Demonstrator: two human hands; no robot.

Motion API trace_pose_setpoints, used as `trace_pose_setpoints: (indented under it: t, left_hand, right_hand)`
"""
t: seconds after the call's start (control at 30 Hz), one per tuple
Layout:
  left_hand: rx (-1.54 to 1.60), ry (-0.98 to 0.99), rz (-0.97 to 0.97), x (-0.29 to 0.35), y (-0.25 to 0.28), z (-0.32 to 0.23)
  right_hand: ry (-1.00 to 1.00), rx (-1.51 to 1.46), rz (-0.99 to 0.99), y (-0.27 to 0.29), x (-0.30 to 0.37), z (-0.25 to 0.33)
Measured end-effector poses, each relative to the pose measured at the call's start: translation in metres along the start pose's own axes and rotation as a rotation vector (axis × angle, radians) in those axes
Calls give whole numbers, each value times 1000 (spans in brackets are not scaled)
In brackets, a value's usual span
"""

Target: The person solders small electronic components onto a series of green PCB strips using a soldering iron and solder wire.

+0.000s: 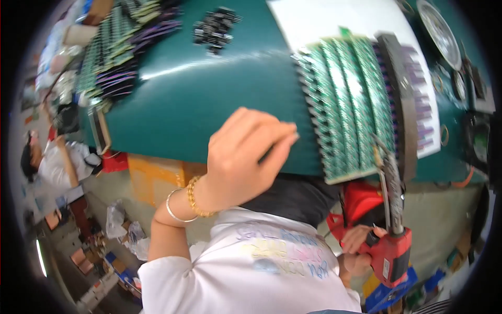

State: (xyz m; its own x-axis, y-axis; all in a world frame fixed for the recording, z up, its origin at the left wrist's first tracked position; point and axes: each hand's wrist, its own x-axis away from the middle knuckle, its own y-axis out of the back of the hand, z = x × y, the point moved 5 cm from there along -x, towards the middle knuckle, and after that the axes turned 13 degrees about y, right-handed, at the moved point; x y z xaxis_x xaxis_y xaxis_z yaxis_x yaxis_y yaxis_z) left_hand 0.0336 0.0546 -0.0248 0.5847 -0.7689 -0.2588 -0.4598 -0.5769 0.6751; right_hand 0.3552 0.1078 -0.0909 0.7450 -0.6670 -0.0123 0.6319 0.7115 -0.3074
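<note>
My left hand hovers over the near edge of the table, thumb and forefinger pinched together. Whether something small sits between the fingertips is too blurred to tell. At the lower right, my right hand is wrapped around a red-and-black soldering gun. Its long grey barrel points away from me, the thin tip over the near right part of a panel of green circuit boards. A dark grey bar lies along the panel's right side, with purple strips showing past it.
White paper lies partly under the panel on the green table. A heap of small black parts sits at the far middle. Boards with purple wires are piled far left. A metal dish stands far right. A person is at left.
</note>
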Motion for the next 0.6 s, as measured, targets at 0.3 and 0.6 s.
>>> trace_pose_setpoints:
  t: [0.3,0.6]
  left_hand:
    - [-425,127,-215,-51,51,88]
    - [-460,54,-86,-72,49,98]
  right_hand:
    - [332,-20,-18,-22,-41,-4]
    - [430,98,-131,-21,-26,4]
